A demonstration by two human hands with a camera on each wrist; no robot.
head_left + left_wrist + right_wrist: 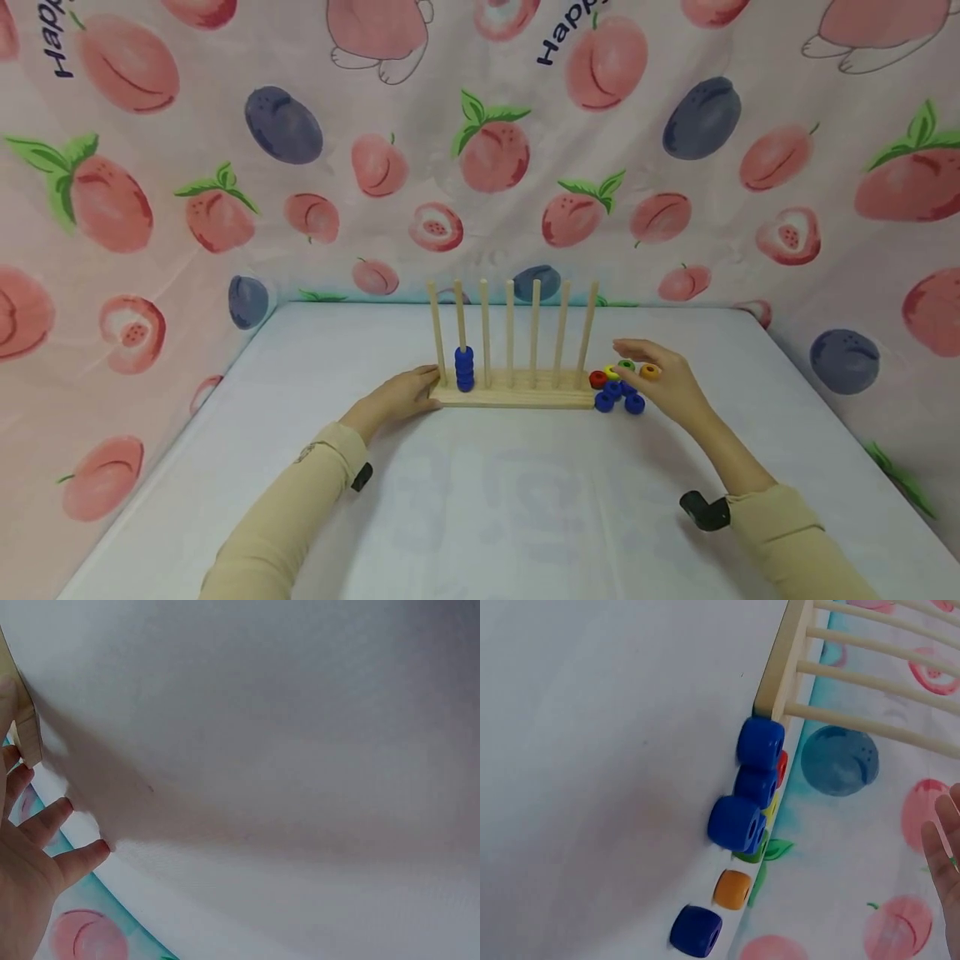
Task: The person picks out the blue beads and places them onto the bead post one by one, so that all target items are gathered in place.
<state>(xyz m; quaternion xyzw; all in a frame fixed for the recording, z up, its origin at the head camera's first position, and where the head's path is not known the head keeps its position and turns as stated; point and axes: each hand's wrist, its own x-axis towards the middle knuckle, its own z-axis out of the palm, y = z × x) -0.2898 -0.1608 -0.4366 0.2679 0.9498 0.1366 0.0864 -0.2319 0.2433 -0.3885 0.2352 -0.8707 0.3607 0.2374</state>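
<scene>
Gripping the left end of the wooden base [517, 400], my left hand [401, 396] bends round the corner, with two fingers [82, 862] spread out past the wood. I think I hold it there so the rack can't slide or tip. My right hand [671, 387] hangs over the loose beads with its fingers apart and nothing in them that I can see. I guess it hovers there because the small beads are easy to reach from above.

Seven wooden pegs [536, 333] stand up in a row on the base. Blue stacked beads [464, 369] sit on the second peg from the left, one on top of another, so the peg likely stops them rolling off.

By the base's right end lie a red bead [597, 380], a yellow bead [612, 372], a green bead [626, 366], an orange bead [649, 372] and some loose blue beads [634, 404]. They're close together, maybe so my right hand needn't go far.

Under it all is a white table [480, 500], and behind hangs a fruit-print cloth [322, 175].
</scene>
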